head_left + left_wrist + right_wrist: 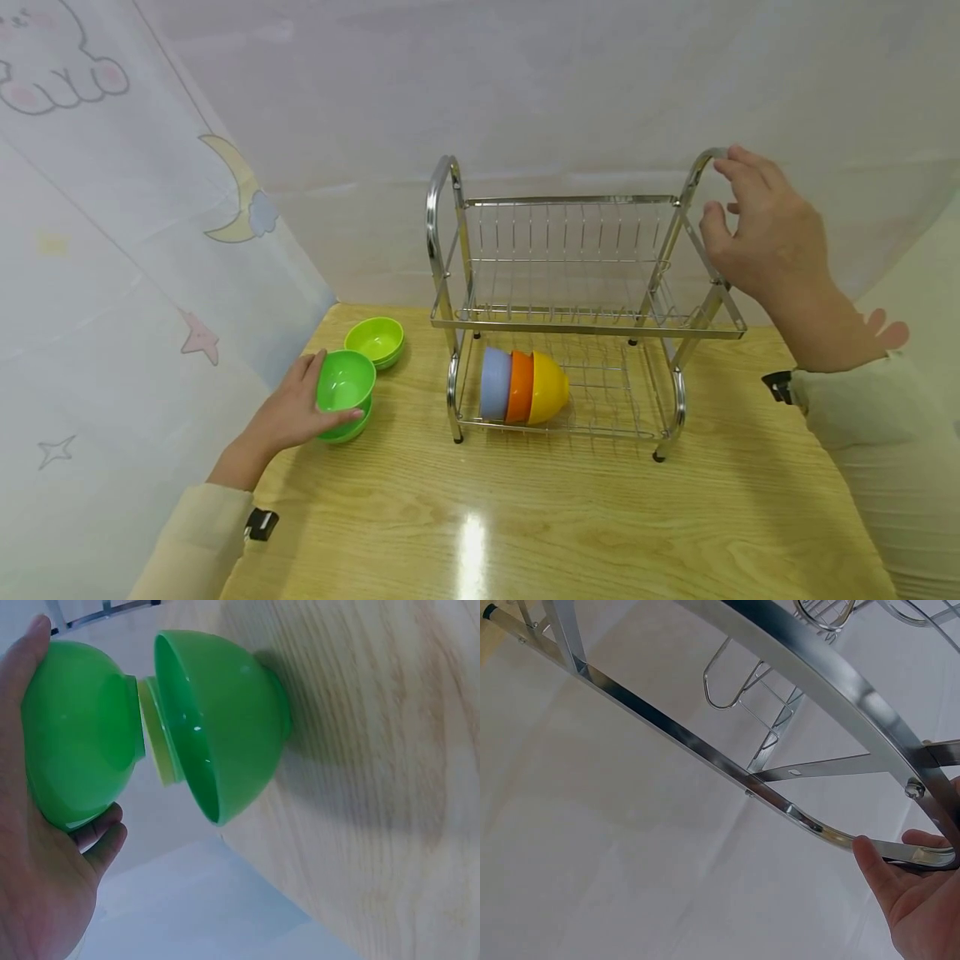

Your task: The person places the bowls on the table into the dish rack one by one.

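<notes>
My left hand (303,406) holds a green bowl (347,379) by its sides, thumb and fingers spread around it. Directly beneath is a second green bowl (232,724), standing upright on the table; in the left wrist view the held bowl's base is near its rim. A yellow-green bowl (375,337), stacked on another, stands just behind. At the upper right, my right hand (772,225) grips the curved top of the chrome dish rack (588,332); the right wrist view has the tube (825,831) between thumb and fingers. Part of that tube is hidden by the hand.
On the rack's lower shelf, blue (495,385), orange (519,387) and yellow (549,388) bowls lie nested on their sides at the left end. The rack stands on a wooden table (570,517). Printed fabric (135,275) hangs behind and at the left.
</notes>
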Demonstrator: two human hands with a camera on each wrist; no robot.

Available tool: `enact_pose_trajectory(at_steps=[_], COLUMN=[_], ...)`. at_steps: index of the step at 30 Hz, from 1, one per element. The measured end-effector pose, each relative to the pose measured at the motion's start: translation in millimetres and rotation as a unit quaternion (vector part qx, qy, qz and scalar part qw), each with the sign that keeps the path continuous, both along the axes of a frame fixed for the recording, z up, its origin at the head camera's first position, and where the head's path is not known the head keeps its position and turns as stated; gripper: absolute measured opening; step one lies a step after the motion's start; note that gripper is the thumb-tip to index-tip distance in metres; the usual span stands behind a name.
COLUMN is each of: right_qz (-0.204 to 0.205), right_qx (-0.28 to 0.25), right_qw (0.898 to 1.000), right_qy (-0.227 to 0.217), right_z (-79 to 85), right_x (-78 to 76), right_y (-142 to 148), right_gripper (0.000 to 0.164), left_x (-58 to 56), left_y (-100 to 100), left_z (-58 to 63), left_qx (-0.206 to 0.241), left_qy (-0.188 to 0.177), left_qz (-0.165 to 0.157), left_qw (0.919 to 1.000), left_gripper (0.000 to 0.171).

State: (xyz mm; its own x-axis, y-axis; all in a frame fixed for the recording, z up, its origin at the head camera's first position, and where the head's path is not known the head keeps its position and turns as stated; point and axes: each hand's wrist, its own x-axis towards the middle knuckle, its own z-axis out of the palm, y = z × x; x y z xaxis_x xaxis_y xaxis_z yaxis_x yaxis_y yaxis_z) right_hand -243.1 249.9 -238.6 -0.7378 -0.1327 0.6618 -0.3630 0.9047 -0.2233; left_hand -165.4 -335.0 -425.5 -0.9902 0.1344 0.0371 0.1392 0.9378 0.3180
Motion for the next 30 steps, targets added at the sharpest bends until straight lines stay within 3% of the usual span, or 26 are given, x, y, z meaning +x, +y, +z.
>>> enact_pose_trajectory(at_steps=[20, 26, 30], right_qz=[0.009, 0.017, 0.043], right_qx=[0.0, -0.016, -0.04], right_qw=[1.0, 1.0, 0.996], right_qy=[0.016, -0.017, -0.06], right_z=[-0.4, 0.7, 2.7], right_x=[1.4, 2.9, 4.3], right_y=[-1, 0, 2], right_gripper=[0.05, 0.053, 0.056], left_x=[12.7, 16.4, 18.5], left_y=[35, 48, 55], left_z=[24.2, 31.3, 34.0], left_qx=[0.022, 0.025, 0.022], left_qy=[0.022, 0.032, 0.041], left_qz=[-0.018, -0.03, -0.037], left_qw=[0.9993, 0.9987, 0.9983], left_gripper=[0.123, 0.125, 0.125])
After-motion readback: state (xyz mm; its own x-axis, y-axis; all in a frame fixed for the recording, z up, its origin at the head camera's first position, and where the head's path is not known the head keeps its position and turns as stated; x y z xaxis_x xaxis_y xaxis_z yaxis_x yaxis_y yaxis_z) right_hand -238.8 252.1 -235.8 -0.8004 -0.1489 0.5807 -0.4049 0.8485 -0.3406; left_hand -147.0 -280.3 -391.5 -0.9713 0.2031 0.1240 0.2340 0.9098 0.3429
